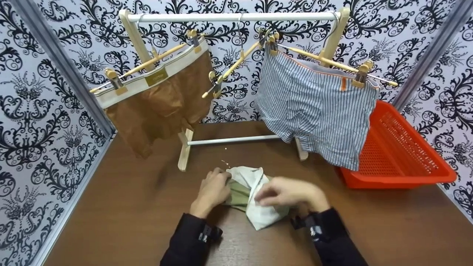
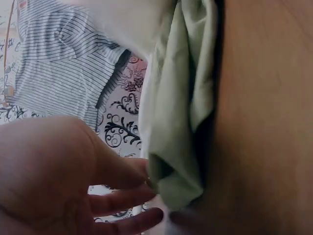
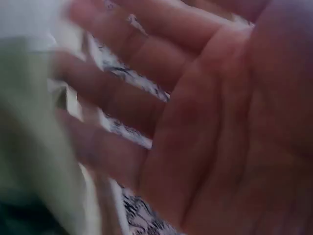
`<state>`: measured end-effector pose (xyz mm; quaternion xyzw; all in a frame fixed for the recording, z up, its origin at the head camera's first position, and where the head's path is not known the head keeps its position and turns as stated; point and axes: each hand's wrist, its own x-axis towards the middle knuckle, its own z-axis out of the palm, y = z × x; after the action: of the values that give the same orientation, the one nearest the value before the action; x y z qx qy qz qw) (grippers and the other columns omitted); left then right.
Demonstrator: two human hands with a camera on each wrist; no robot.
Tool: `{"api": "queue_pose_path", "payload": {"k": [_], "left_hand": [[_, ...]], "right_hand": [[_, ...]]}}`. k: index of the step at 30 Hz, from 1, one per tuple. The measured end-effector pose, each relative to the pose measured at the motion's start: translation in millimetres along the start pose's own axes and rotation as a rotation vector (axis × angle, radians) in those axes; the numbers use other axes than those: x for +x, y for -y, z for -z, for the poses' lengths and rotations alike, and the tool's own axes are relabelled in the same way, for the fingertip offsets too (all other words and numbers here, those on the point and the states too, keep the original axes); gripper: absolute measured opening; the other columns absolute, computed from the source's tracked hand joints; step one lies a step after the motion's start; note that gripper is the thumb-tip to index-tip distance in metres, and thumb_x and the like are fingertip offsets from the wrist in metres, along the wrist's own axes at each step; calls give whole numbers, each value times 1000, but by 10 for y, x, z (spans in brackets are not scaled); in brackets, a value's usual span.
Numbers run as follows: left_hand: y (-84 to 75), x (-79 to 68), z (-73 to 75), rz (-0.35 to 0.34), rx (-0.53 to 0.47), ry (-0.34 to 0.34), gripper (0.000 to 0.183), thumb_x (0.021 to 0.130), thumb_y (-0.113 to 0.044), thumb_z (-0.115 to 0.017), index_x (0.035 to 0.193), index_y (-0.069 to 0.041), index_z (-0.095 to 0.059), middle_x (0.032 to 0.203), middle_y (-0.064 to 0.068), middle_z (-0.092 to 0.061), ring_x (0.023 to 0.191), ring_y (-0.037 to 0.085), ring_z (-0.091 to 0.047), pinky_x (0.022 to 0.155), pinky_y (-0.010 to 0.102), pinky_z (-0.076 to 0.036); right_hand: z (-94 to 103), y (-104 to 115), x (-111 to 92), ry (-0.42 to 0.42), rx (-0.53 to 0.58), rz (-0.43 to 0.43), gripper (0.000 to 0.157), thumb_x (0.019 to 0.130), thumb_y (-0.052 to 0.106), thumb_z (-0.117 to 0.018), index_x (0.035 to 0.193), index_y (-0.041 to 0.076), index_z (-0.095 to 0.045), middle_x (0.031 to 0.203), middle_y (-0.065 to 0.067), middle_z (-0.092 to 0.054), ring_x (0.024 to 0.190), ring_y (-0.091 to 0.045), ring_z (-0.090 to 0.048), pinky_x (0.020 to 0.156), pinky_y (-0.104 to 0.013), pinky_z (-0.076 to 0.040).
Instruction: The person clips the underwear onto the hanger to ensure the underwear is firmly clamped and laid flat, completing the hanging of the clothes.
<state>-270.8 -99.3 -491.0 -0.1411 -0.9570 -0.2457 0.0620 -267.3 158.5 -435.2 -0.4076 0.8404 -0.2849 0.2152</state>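
A black fabric left sleeve [image 1: 183, 242] and a matching black right sleeve [image 1: 336, 236] ended near the wrists, where black bands [image 1: 213, 235] bore small whitish marks [image 1: 316, 231].

Nothing legible; waistband label [image 1: 156, 76] on brown shorts [image 1: 162, 107] seems lettered, too blurred.

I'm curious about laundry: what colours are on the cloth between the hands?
The cloth is green and white, clearest in the head view.
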Motion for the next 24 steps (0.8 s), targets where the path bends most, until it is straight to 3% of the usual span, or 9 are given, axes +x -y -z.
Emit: {"api": "queue_pose_path", "payload": {"k": [2,4,7,10,14,16,19,21,24], "left_hand": [[0,1,-26,-7,-9,-10,22,96,-20,-65,111,-6,-73,119,17,-63,109,39,-57,85,60,-49],[-6,-10,-39,-16,8,-31,29,96,-29,-69,114,-6,-73,121,17,-64,111,39,-58,84,59,-49],[-13,-37,-29,-13,56,-48,28,89,-27,-78,111,-9,-77,115,13,-67,107,37,-60,82,56,-49],[-27,-51,1,4,84,-45,21,82,-17,-81,103,-12,-80,106,10,-68,103,37,-62,80,56,-49],[-52,-31,6,33,59,19,31,75,-4,-73,105,-9,-77,110,11,-65,107,38,-59,85,59,-48],[-56,-22,-15,38,29,30,31,77,-7,-72,108,-7,-76,116,13,-64,111,38,-57,87,60,-47],[-49,-12,-61,67,-5,-9,19,86,-20,-73,101,-8,-75,113,12,-64,108,36,-57,86,60,-46],[-37,-12,-89,92,-16,-58,20,87,-29,-78,94,-10,-76,105,10,-65,103,35,-59,84,60,-47],[-17,-10,-112,110,-14,-124,16,83,-28,-83,85,-13,-78,96,8,-66,97,34,-61,80,60,-49]], "right_hand": [[-88,63,49,1,-102,-85,25,92,19,-73,117,17,-76,105,10,-72,93,-7,-62,82,-30,-53],[-152,125,73,-38,-197,-162,29,86,15,-79,114,20,-78,96,10,-71,88,-9,-60,74,-34,-53],[-221,204,91,-105,-319,-277,37,75,19,-87,110,29,-79,90,11,-66,85,-14,-57,66,-43,-51],[-281,233,113,-131,-401,-360,41,69,24,-91,107,37,-79,95,12,-68,84,-15,-57,62,-49,-49],[-329,214,137,-155,-423,-427,37,68,24,-91,99,41,-79,99,15,-70,84,-15,-58,62,-48,-47],[-343,197,143,-167,-416,-447,33,69,24,-90,95,41,-78,92,16,-67,82,-14,-57,60,-45,-45],[-354,183,157,-180,-413,-458,28,71,22,-88,89,40,-77,84,16,-63,76,-13,-55,57,-42,-43],[-356,178,172,-184,-409,-462,25,71,20,-85,85,40,-76,79,15,-59,73,-14,-54,56,-41,-42],[-339,175,184,-177,-403,-446,22,75,18,-82,80,38,-75,75,14,-56,70,-13,-53,55,-40,-43]]}}
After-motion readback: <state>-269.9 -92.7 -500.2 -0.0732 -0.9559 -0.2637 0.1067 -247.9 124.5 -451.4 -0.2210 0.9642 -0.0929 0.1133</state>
